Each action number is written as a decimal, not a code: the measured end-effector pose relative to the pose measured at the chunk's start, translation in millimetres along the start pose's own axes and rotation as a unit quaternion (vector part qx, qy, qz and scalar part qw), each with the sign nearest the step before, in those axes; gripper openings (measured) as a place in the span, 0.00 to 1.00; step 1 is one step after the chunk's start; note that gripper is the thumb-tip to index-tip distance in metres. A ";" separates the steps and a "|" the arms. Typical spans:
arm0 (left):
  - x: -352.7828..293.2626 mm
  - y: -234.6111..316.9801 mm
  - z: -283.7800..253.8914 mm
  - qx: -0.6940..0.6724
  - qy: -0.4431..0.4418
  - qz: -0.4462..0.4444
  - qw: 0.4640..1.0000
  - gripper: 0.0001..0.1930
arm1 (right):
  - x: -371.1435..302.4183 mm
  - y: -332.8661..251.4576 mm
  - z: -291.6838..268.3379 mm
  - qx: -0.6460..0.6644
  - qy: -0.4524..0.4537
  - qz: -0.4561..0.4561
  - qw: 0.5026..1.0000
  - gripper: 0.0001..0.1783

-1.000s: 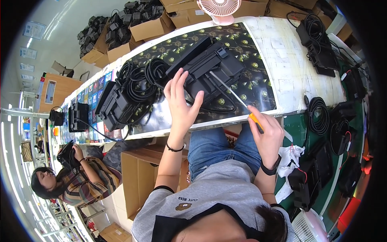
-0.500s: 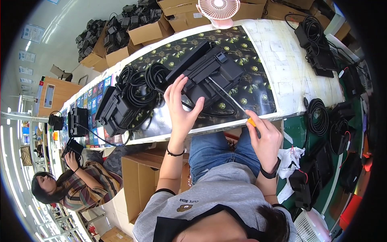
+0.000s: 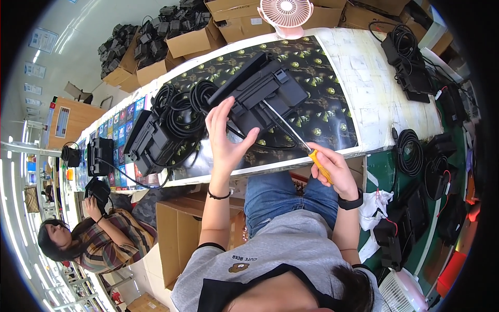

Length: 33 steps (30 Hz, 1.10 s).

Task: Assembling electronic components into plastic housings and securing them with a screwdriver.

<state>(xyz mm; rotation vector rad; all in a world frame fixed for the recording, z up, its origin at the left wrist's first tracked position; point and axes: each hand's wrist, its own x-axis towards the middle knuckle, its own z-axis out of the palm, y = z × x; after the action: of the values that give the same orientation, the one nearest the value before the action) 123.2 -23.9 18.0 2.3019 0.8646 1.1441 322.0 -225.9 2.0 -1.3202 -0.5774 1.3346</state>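
Observation:
A black plastic device (image 3: 288, 89) with a long raised panel lies tilted on the dark patterned table cover, its cable curling beneath it. My right hand (image 3: 337, 169) is closed around the yellow handle of a screwdriver (image 3: 320, 167). The screwdriver's long metal shaft reaches up and left to the device's near side, where its tip meets the black housing. My left hand (image 3: 224, 138) is open, thumb and fingers spread, at the device's left corner. Its fingertips overlap the housing; whether they press on it I cannot tell.
Coiled black cables (image 3: 184, 112) and a second black device (image 3: 148, 143) lie to the left. A pink fan (image 3: 286, 15) stands at the far edge. More devices and coils (image 3: 409, 151) crowd the green surface at right. A cardboard box (image 3: 179, 244) sits below left, near a seated co-worker (image 3: 112, 242).
My right hand has shifted its grip, so more of the yellow handle shows. The device has slid slightly left, and my left hand has moved a little left with it.

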 end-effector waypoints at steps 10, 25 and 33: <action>-1.1 1.0 5.5 0.020 0.041 -0.033 0.998 0.40 | -16.4 -19.5 40.7 -0.366 0.124 -0.241 0.890 0.17; 1.1 -0.8 3.3 0.025 0.036 -0.024 0.999 0.37 | -11.8 -13.5 55.2 -0.578 0.221 -0.319 0.718 0.22; 2.6 -6.1 -4.3 0.017 0.030 -0.017 0.999 0.34 | 1.9 -9.5 35.3 -0.169 -0.038 -0.053 0.983 0.21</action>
<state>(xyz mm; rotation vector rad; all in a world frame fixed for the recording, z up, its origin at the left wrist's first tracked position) 118.8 -17.3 18.2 2.2816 0.9492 1.1993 293.9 -209.5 18.9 -1.4907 -0.9463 1.2382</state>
